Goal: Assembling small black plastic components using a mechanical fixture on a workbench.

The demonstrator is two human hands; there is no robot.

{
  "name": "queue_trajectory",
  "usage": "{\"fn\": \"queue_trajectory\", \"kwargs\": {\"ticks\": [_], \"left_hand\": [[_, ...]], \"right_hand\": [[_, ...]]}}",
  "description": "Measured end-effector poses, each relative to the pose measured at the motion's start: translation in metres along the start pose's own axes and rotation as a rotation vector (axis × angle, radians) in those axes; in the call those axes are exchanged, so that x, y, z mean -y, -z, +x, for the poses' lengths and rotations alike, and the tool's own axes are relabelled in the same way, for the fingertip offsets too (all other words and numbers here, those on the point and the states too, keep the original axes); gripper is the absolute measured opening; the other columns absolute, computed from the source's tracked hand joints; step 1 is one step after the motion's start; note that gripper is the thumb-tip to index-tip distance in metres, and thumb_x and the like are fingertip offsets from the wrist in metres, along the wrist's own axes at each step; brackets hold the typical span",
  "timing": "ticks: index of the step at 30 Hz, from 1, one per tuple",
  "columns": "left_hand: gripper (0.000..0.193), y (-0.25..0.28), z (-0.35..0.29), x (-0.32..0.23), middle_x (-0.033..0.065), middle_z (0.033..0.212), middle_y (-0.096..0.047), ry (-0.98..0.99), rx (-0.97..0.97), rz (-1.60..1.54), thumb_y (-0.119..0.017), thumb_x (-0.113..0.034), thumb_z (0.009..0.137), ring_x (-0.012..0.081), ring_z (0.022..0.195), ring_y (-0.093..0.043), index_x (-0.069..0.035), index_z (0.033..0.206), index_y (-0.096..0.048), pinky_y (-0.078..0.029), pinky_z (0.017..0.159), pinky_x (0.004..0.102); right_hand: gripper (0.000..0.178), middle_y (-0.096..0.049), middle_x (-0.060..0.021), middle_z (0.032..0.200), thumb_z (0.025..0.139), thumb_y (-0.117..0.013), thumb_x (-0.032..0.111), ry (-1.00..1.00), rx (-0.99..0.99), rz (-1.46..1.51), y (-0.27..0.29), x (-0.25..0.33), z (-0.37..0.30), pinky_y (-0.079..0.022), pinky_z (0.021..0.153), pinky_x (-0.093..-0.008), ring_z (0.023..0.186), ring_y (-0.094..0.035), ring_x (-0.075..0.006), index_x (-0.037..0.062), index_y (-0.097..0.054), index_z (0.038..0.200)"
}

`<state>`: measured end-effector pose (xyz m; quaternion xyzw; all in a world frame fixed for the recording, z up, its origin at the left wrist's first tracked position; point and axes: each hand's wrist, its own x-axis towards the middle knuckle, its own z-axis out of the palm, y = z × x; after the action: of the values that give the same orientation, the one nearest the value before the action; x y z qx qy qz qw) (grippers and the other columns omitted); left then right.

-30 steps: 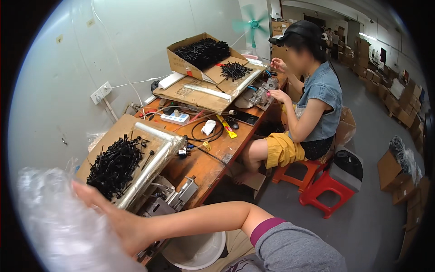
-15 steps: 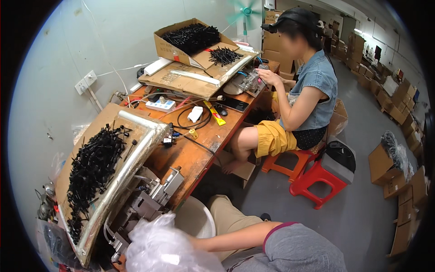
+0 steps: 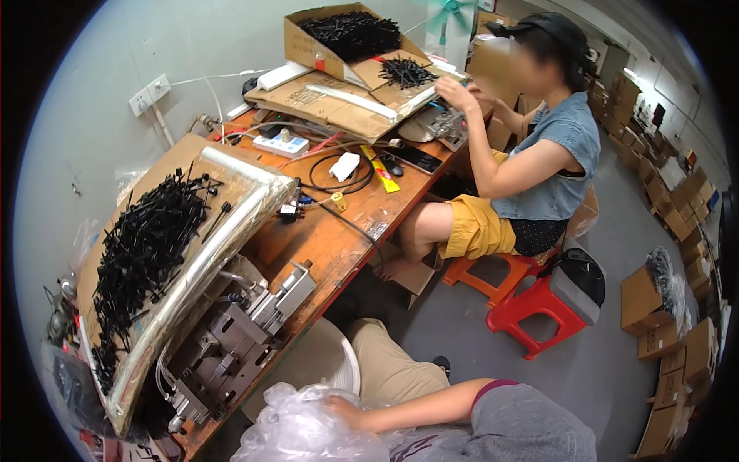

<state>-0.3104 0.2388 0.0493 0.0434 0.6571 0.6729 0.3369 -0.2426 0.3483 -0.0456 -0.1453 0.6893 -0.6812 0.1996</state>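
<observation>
My right hand (image 3: 348, 413) is at the lower middle, at the end of a bare forearm coming from a grey sleeve with a dark red edge. It grips a crumpled clear plastic bag (image 3: 296, 431), and the film partly hides the fingers. Behind the bag stands a white bucket (image 3: 331, 354), close to my beige trouser leg (image 3: 392, 362). A metal fixture with cylinders (image 3: 231, 350) sits at the bench edge to the left of the bag. My left hand does not show.
A slanted cardboard tray (image 3: 250, 219) holds a heap of thin black parts (image 3: 154, 254). Cables, a power strip (image 3: 281, 144) and a phone (image 3: 418, 159) lie on the wooden bench (image 3: 308, 239). A co-worker (image 3: 539, 162) sits beyond; red stool (image 3: 539, 316) and cartons (image 3: 650, 300) stand right.
The bag and my right hand have moved down and slightly right, uncovering the metal fixture. The view has shifted, and the co-worker's hands are raised a little higher.
</observation>
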Motion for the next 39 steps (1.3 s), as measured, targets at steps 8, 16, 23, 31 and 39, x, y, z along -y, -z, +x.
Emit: {"fn": "queue_trajectory", "kwargs": {"ticks": [8,16,23,31,39], "left_hand": [[0.058,0.015,-0.011,0.032,0.0142,0.116,-0.052,0.107,-0.054,-0.098,-0.063,-0.042,0.085,0.0236,0.107,-0.049,-0.001,0.124,-0.046,-0.039,0.090,0.0377],[0.055,0.009,-0.011,0.047,0.0133,0.113,-0.053,0.161,0.000,-0.140,-0.064,-0.040,0.085,0.0226,0.104,-0.049,-0.002,0.121,-0.048,-0.039,0.088,0.0371],[0.052,-0.007,0.005,0.044,0.0125,0.111,-0.054,0.134,0.076,-0.145,-0.064,-0.038,0.085,0.0218,0.102,-0.050,-0.002,0.119,-0.049,-0.040,0.087,0.0367],[0.049,0.012,0.023,0.013,0.0117,0.109,-0.055,0.089,-0.034,-0.127,-0.065,-0.036,0.085,0.0208,0.099,-0.051,-0.002,0.117,-0.050,-0.041,0.085,0.0361],[0.046,0.031,0.015,0.027,0.0108,0.106,-0.056,0.135,-0.103,-0.163,-0.065,-0.034,0.084,0.0198,0.097,-0.051,-0.002,0.114,-0.052,-0.042,0.083,0.0356]], "right_hand": [[0.096,-0.026,-0.0197,0.154,0.076,-0.073,0.042,-0.010,0.110,-0.145,0.013,-0.018,-0.019,-0.022,0.115,-0.0472,0.145,-0.015,-0.0369,0.0033,-0.025,0.150],[0.108,-0.023,-0.0113,0.156,0.075,-0.079,0.034,-0.196,0.076,1.107,0.024,0.012,-0.047,-0.019,0.116,-0.0399,0.143,-0.024,-0.0253,0.0082,-0.011,0.155],[0.099,-0.030,-0.0136,0.151,0.079,-0.076,0.033,-0.206,0.013,1.253,0.021,0.019,-0.033,-0.024,0.115,-0.0399,0.138,-0.032,-0.0276,0.0064,-0.016,0.153],[0.089,-0.040,-0.0162,0.145,0.083,-0.073,0.032,0.000,-0.370,0.582,0.040,0.035,0.002,-0.029,0.113,-0.0398,0.133,-0.040,-0.0302,0.0043,-0.023,0.151],[0.068,-0.052,-0.0193,0.131,0.086,-0.067,0.035,0.766,-0.655,-0.284,0.011,0.035,0.027,-0.037,0.108,-0.0408,0.121,-0.052,-0.0348,0.0014,-0.041,0.140]]}}
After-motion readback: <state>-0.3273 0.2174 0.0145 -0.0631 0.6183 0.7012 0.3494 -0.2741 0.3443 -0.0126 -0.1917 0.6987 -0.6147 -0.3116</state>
